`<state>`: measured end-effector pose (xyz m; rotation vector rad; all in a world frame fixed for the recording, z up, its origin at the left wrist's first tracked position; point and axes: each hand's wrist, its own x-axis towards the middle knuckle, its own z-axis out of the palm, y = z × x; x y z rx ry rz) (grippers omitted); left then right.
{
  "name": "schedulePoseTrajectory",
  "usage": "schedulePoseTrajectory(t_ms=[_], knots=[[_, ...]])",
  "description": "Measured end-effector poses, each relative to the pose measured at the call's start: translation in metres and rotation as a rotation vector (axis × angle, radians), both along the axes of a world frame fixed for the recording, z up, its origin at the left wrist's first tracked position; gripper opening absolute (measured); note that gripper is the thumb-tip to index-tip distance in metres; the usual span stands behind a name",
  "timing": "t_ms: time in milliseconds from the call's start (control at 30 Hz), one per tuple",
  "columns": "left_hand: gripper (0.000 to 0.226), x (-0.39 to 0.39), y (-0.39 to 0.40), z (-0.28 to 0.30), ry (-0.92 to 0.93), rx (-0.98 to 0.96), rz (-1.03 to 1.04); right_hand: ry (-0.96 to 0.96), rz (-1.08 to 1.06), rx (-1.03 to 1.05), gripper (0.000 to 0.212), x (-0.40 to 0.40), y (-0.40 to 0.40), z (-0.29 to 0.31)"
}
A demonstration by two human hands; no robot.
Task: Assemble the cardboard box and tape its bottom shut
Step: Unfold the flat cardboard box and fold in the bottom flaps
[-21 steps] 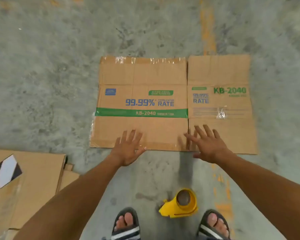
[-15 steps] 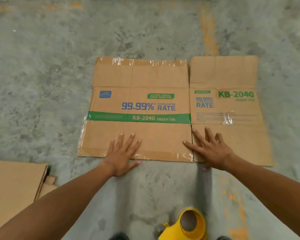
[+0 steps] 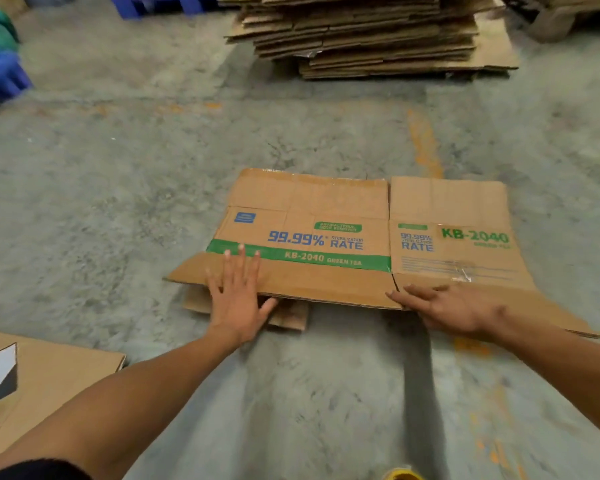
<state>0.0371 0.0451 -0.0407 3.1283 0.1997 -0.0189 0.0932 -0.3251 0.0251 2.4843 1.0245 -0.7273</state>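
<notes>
The flattened cardboard box (image 3: pixel 312 216), brown with a green band and blue "99.99% RATE" print, lies on the concrete floor in front of me. Its near edge is raised off the floor, and a lower flap (image 3: pixel 194 301) shows beneath it. My left hand (image 3: pixel 237 292) lies on the near left flap with fingers spread on top and the thumb under the edge. My right hand (image 3: pixel 454 306) grips the near edge of the right-hand flap. A sliver of the yellow tape dispenser (image 3: pixel 402 475) shows at the bottom edge.
A tall stack of flattened cardboard (image 3: pixel 378 32) stands at the back. Blue pallets (image 3: pixel 160 3) are at the far left and back. Another flat cardboard sheet (image 3: pixel 49 375) with a black-and-white label lies at the lower left.
Both hands went from resting flat on the box's near edge to taking hold of it and lifting it. The view has tilted up, showing the cardboard stack behind.
</notes>
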Motion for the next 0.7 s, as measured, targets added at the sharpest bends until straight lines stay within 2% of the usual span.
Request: schedulePoseTrajectory(t_ms=[67, 133, 167, 200, 233, 267, 300, 333, 367, 467, 567, 700], knots=[[0.109, 0.0, 0.003, 0.009, -0.161, -0.249, 0.339, -0.089, -0.022, 0.063, 0.059, 0.005, 0.004, 0.018], [0.119, 0.003, 0.008, 0.014, -0.158, -0.605, 0.736, -0.159, -0.078, 0.093, 0.056, 0.012, 0.008, 0.035], [0.121, 0.005, 0.012, 0.017, -0.11, -0.855, 0.928, -0.177, -0.104, 0.098, 0.054, 0.015, 0.009, 0.042], [0.117, 0.009, 0.015, 0.019, -0.061, -1.129, 1.061, -0.184, -0.119, 0.111, 0.052, 0.017, 0.01, 0.05], [0.099, 0.014, 0.016, 0.02, -0.049, -1.361, 1.105, -0.186, -0.127, 0.129, 0.05, 0.018, 0.011, 0.056], [0.074, 0.021, 0.017, 0.022, -0.088, -1.496, 1.053, -0.176, -0.137, 0.159, 0.048, 0.018, 0.011, 0.06], [0.052, 0.029, 0.016, 0.029, -0.167, -1.549, 0.966, -0.15, -0.158, 0.21, 0.046, 0.016, 0.011, 0.063], [0.041, 0.037, 0.012, 0.039, -0.24, -1.574, 0.886, -0.114, -0.194, 0.271, 0.044, 0.016, 0.01, 0.065], [0.04, 0.046, 0.009, 0.049, -0.306, -1.595, 0.816, -0.074, -0.24, 0.331, 0.043, 0.018, 0.008, 0.067], [0.063, 0.071, 0.006, 0.079, -0.415, -1.604, 0.667, -0.041, -0.395, 0.505, 0.038, 0.036, 0.001, 0.087], [0.085, 0.096, 0.017, 0.091, -0.464, -1.471, 0.583, -0.187, -0.504, 0.65, 0.035, 0.056, -0.01, 0.124], [0.084, 0.115, 0.003, 0.149, -0.479, -1.343, 0.5, -0.443, -0.588, 0.748, 0.032, 0.078, -0.021, 0.174]])
